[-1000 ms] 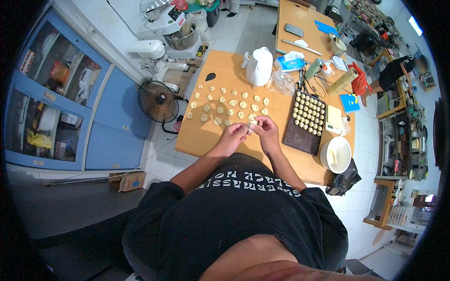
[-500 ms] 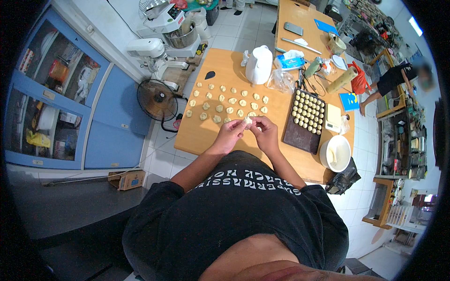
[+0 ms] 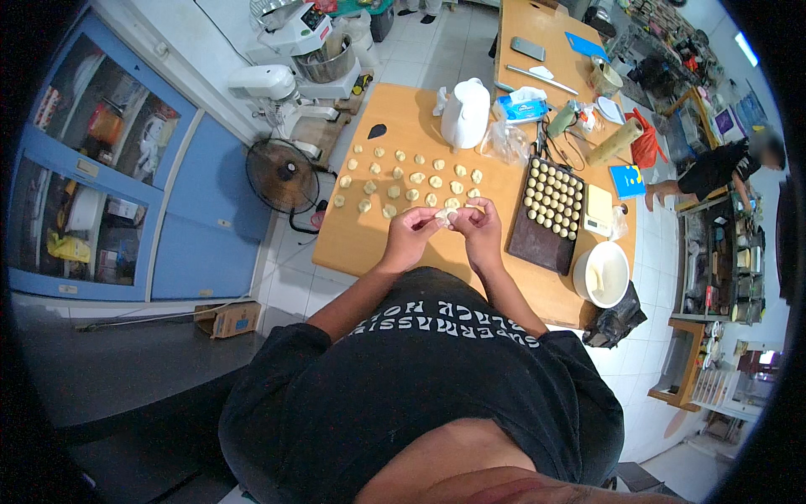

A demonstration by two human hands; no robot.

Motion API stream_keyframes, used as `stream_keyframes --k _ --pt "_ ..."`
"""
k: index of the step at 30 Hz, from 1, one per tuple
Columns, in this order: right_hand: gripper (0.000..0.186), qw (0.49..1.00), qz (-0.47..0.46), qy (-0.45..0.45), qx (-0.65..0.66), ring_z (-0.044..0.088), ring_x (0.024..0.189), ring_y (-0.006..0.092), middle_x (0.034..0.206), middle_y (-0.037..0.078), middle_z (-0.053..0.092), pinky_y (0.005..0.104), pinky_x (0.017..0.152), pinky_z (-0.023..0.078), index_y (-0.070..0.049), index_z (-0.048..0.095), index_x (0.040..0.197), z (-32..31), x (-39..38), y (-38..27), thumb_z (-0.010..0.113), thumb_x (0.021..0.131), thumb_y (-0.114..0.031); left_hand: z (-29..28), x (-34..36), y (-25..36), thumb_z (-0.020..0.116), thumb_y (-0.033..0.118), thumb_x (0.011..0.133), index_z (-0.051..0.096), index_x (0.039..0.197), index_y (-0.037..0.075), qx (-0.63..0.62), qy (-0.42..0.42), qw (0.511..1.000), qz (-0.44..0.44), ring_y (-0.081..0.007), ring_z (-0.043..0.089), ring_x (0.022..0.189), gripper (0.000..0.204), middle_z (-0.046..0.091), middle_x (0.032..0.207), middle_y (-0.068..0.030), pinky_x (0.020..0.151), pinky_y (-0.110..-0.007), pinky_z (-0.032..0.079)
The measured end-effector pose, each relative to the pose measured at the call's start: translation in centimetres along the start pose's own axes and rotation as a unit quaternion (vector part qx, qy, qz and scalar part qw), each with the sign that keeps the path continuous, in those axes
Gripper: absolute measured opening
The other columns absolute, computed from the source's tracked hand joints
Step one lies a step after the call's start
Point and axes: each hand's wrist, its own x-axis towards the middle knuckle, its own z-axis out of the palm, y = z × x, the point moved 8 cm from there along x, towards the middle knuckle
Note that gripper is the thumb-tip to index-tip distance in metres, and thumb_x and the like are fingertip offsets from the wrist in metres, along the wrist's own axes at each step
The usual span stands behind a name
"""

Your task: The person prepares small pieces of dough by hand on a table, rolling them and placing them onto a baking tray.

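Between my fingertips, close to my body over the table's near side, is a small pale piece of dough [image 3: 445,216]. My left hand [image 3: 411,237] pinches it from the left, and my right hand [image 3: 480,231] pinches it from the right. Just beyond my hands, flattened dough pieces [image 3: 417,178] lie in loose rows on the wooden table [image 3: 353,239]. To the right of my right hand rests a dark baking tray [image 3: 537,248], its far part covered with several round dough balls [image 3: 552,197].
Right of the tray are a kitchen scale [image 3: 597,210] and a white bucket [image 3: 601,275]. A white jug [image 3: 466,115], a tissue pack [image 3: 520,107] and a plastic bag [image 3: 506,141] stand farther back. A fan [image 3: 283,181] is left of the table. Another person [image 3: 722,168] is at the far right.
My hands have drawn slightly apart, and the dough between them looks more spread out. The person at the far right has shifted and leans lower.
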Motion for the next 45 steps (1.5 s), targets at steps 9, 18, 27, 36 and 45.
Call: stream_keyframes --k 9,18,27,36,45 --pt "0.010 0.952 0.200 -0.083 0.219 0.070 0.085 0.0153 0.103 0.010 0.076 0.0291 0.076 0.058 -0.006 0.070 0.107 -0.6 0.3 3.4 0.074 0.098 -0.005 0.5 -0.1 2.8 0.086 0.010 0.087 0.076 0.106 0.004 0.083 -0.012 0.978 0.190 -0.0109 0.053 0.079 0.023 0.061 0.089 0.0008 0.070 -0.028 0.044" --pt "0.013 0.985 0.019 -0.075 -0.153 0.064 0.083 0.0099 0.096 0.002 0.075 0.0260 0.078 0.052 -0.001 0.079 0.106 0.5 -0.2 -0.1 0.075 0.099 -0.012 -0.4 -0.3 4.0 0.087 0.013 0.088 0.076 0.100 0.002 0.180 0.009 0.968 0.172 -0.0123 0.061 0.078 0.019 0.071 0.088 -0.0028 0.071 -0.029 0.048" --pt "0.016 0.994 0.025 -0.055 -0.096 0.066 0.082 0.0111 0.095 0.003 0.073 0.0279 0.078 0.055 0.001 0.074 0.112 0.3 -0.2 -0.1 0.075 0.098 -0.006 0.0 1.0 1.7 0.079 0.005 0.093 0.074 0.115 -0.002 0.029 -0.042 0.996 0.068 -0.0074 0.063 0.086 0.023 0.073 0.098 -0.0005 0.080 -0.025 0.051" --pt "0.028 0.998 -0.004 -0.054 -0.044 0.072 0.092 0.0182 0.102 0.012 0.075 0.0317 0.086 0.059 -0.002 0.050 0.128 1.0 -0.5 -0.5 0.062 0.104 0.001 1.0 0.4 5.0 0.077 0.001 0.092 0.076 0.114 0.000 0.165 -0.046 0.972 0.163 -0.0116 0.067 0.085 0.022 0.075 0.098 -0.0047 0.078 -0.028 0.054" --pt "0.035 0.987 -0.011 -0.007 -0.157 0.071 0.090 0.0151 0.098 0.006 0.075 0.0285 0.086 0.056 0.004 0.069 0.130 0.1 -0.6 -1.3 0.076 0.098 -0.007 0.9 -0.4 6.5 0.079 -0.003 0.088 0.078 0.107 -0.001 0.174 0.027 0.961 0.213 -0.0163 0.074 0.089 0.019 0.076 0.103 -0.0106 0.082 -0.030 0.060"
